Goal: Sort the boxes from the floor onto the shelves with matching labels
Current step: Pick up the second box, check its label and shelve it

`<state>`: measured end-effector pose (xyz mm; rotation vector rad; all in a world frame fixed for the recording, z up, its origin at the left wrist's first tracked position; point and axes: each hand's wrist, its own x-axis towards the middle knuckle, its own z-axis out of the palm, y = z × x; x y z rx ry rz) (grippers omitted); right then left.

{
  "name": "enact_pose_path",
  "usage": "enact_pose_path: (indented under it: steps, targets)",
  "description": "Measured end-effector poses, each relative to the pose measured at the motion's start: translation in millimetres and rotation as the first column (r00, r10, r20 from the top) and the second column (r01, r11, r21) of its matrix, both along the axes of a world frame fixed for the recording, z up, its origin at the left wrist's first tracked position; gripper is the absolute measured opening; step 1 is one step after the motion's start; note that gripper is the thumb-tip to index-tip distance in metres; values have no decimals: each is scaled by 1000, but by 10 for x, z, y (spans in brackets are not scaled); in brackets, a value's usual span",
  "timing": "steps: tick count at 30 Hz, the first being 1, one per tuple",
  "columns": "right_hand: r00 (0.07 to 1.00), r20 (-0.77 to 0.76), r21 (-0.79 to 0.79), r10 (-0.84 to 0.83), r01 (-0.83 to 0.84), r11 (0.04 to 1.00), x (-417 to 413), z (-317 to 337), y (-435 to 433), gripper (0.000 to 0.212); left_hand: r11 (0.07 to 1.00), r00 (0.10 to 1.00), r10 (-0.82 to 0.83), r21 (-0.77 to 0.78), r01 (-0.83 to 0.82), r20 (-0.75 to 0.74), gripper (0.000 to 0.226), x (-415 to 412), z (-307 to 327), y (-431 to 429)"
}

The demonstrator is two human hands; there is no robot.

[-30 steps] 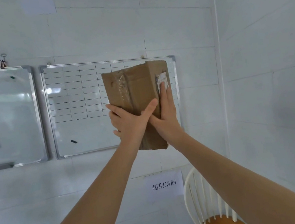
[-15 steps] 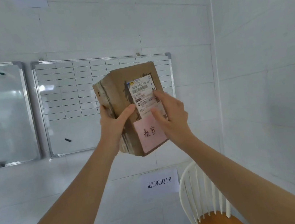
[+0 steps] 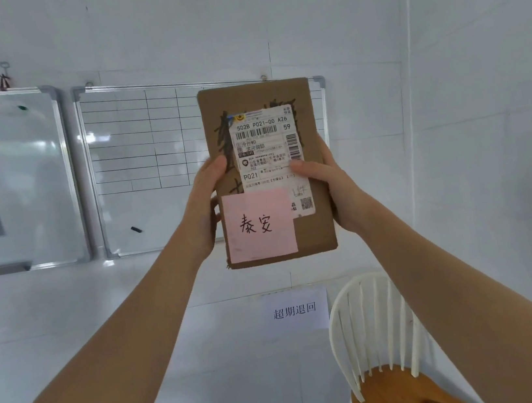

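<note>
I hold a brown cardboard box [image 3: 316,231] upright in front of me at arm's length, its labelled face turned toward me. A white shipping label [image 3: 268,153] covers its upper middle, and a pink note [image 3: 259,224] with handwritten characters is stuck at the lower left. My left hand [image 3: 205,206] grips the box's left edge, thumb on the front. My right hand [image 3: 330,182] grips the right edge, thumb resting on the shipping label. No shelves or floor are in view.
Two whiteboards hang on the white wall: a plain whiteboard [image 3: 25,173] at left and a gridded whiteboard [image 3: 144,150] behind the box. A paper sign [image 3: 294,310] is taped low on the wall. A white-backed wooden chair [image 3: 388,355] stands at lower right by the corner.
The box has been rotated in both hands from showing its side and back to showing its labelled front squarely. My hands shifted to its left and right edges.
</note>
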<state>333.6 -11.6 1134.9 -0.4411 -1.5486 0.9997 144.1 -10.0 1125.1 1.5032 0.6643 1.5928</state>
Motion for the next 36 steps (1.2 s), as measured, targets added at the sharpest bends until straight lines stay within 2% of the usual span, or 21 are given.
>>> enact_pose_path:
  steps: [4, 9, 13, 17, 21, 26, 29, 33, 36]
  targets:
    - [992, -95, -51, 82, -87, 995, -83, -9, 15, 70, 998, 998, -58, 36, 58, -9, 58, 15, -6, -21]
    - [986, -134, -76, 94, -105, 992, -174, -65, 86, 68, 990, 990, -144, 3, 144, 10, 65, -58, -75, 21]
    - [982, -162, -28, 93, -99, 995, -263, -85, 91, 64, 981, 979, -194, 3, 194, 56, 70, -105, -101, 65]
    - [977, -183, -18, 112, -117, 993, -321, -115, 131, 66, 983, 978, -185, 25, 183, 94, 72, -137, -57, 35]
    - [979, -180, -6, 99, -102, 995, -305, -95, 125, 71, 993, 991, -107, 52, 103, 78, 40, -136, -36, -10]
    - [978, -187, -15, 94, -99, 995, -227, -15, 86, 73, 996, 997, 42, 71, -47, 72, 58, -51, -28, -77]
    - [985, -131, 16, 111, -110, 994, -197, 14, 57, 71, 991, 987, 116, 47, -122, 113, 60, 10, -4, -164]
    - [980, -61, 37, 192, -190, 981, -196, -3, 11, 74, 981, 971, 190, 7, -193, 142, 79, 84, 30, -358]
    - [964, -70, 11, 256, -256, 967, -236, -50, -54, 64, 967, 956, 254, -1, -256, 146, 70, 91, -32, -567]
